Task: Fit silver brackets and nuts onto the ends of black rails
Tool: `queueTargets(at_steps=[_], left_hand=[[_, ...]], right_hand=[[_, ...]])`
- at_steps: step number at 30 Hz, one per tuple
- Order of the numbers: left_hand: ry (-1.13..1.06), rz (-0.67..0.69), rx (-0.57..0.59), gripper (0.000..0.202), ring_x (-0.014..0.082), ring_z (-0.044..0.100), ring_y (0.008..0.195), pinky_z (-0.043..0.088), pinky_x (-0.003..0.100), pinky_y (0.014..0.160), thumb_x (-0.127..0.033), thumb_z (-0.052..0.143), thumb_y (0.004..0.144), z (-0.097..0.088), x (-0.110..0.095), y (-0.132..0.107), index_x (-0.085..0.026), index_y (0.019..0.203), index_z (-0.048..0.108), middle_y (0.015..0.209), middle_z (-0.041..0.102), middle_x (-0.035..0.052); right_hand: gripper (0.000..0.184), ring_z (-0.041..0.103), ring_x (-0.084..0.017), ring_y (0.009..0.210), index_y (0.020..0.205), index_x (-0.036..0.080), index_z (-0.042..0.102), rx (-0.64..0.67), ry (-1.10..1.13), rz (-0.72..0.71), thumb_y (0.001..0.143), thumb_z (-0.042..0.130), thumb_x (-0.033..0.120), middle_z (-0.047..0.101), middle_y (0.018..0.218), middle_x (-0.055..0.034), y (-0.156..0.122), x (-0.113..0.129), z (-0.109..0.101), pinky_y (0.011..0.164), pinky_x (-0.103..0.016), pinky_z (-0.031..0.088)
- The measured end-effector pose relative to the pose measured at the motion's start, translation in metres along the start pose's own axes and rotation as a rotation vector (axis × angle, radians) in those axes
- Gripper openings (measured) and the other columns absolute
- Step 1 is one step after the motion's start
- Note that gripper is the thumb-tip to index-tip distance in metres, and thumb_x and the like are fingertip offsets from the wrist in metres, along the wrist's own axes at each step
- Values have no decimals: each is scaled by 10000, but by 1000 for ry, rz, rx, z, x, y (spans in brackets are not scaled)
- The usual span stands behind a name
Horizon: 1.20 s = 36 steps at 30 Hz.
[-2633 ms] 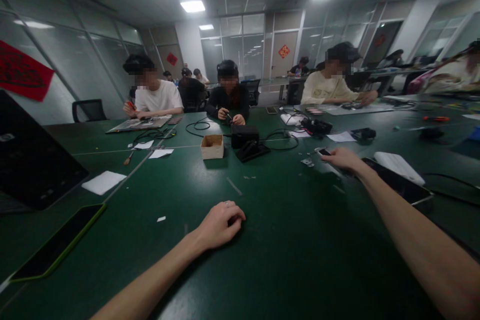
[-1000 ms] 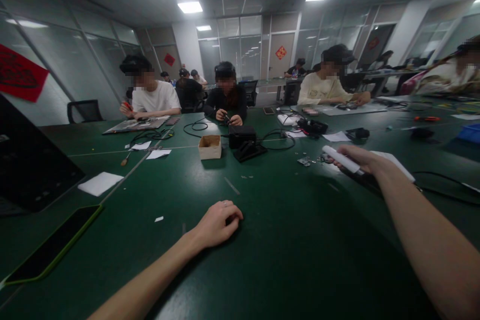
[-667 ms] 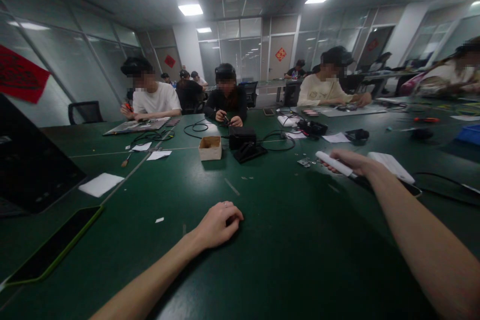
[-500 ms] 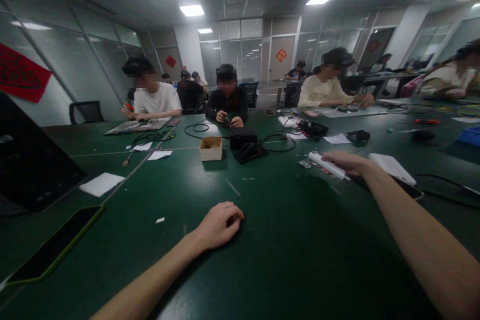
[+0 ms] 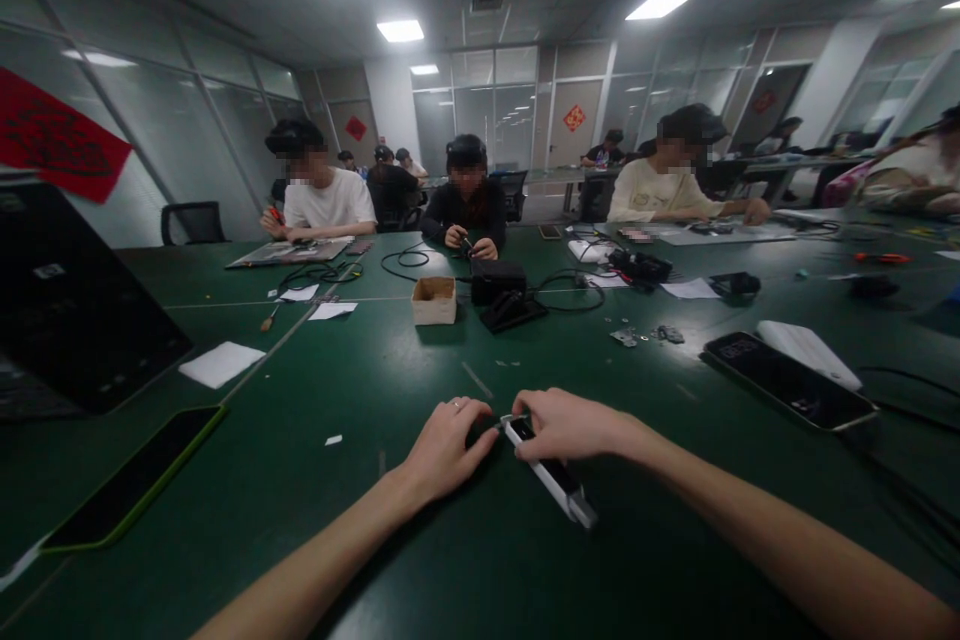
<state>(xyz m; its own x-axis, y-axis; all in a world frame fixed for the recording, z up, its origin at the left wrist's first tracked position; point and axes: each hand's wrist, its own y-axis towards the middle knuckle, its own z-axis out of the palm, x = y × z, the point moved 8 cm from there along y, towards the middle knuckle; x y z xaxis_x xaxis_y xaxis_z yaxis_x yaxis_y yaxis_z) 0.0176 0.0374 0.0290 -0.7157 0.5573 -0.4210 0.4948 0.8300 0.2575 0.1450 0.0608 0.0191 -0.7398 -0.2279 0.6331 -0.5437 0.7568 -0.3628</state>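
On the green table, right hand pinches one white device, left hand curled.

Left arm and right arm reach in from the lower corners; the left hand curls palm down, almost touching the right hand, which bends in a grip.

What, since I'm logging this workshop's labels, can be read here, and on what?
Red wall banner: dark characters, too blurred to read.
Red diamond sign on the far door: too small to read.
Second red diamond sign, further left: too small to read.
White handheld device: nothing legible.
Nothing here can be quoted.
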Motion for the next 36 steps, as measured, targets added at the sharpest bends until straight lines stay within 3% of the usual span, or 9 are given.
queueTargets(at_steps=[3,5,12,16,19,23,29,33,36], left_hand=[[18,40,13,116,196,575,823,433,323,758,-189,477,904,2,-3,0,-163,916,590,873,635,51],[40,45,3,111,195,570,807,430,319,747,-167,477,888,2,-3,0,-161,886,588,853,630,51],[92,10,38,140,195,539,809,431,319,744,-152,432,885,5,-2,0,-168,846,566,848,595,53],[49,11,80,169,193,532,826,437,327,756,-159,390,917,6,-2,0,-178,900,558,905,586,56],[25,36,91,184,189,526,824,432,324,748,-170,371,935,7,0,0,-177,919,554,921,576,54],[23,92,110,183,183,516,835,416,321,754,-158,367,943,10,-2,0,-181,948,549,930,570,46],[53,70,119,151,180,521,837,415,318,764,-167,387,936,11,-2,-1,-178,926,537,921,576,47],[58,48,112,144,179,530,826,420,319,763,-175,391,933,11,-2,0,-179,911,533,917,582,46],[65,55,110,129,177,538,826,422,315,761,-163,403,923,11,-4,2,-179,906,530,913,586,42]], right_hand=[[337,631,-112,547,917,336,468,12,73,1,694,656,504,618,605,174,-2,3,18,450,-196,487],[320,629,-101,556,907,344,474,6,78,-25,727,629,558,611,596,184,-1,4,17,463,-189,496],[363,567,-98,508,979,179,653,0,5,-141,835,567,501,632,659,18,11,-10,-19,462,-203,455],[376,619,-191,830,1088,165,611,-450,-104,-35,907,456,455,661,959,-79,15,-65,-80,756,-321,499],[432,471,-292,1161,1223,104,515,-781,-201,144,919,405,391,536,1229,-182,-1,-124,-121,994,-443,354],[584,340,-374,1269,1306,37,429,-992,-289,371,901,382,456,418,1328,-257,-28,-196,-148,1041,-508,261],[731,311,-396,1308,1355,28,391,-1022,-328,565,891,283,583,365,1391,-274,-27,-258,-170,1050,-523,248],[796,394,-402,1266,1351,11,417,-935,-341,588,882,241,630,439,1343,-285,-7,-274,-181,1014,-525,310],[779,413,-362,1273,1375,32,404,-846,-379,504,891,236,619,450,1365,-249,13,-273,-186,1027,-498,321]])
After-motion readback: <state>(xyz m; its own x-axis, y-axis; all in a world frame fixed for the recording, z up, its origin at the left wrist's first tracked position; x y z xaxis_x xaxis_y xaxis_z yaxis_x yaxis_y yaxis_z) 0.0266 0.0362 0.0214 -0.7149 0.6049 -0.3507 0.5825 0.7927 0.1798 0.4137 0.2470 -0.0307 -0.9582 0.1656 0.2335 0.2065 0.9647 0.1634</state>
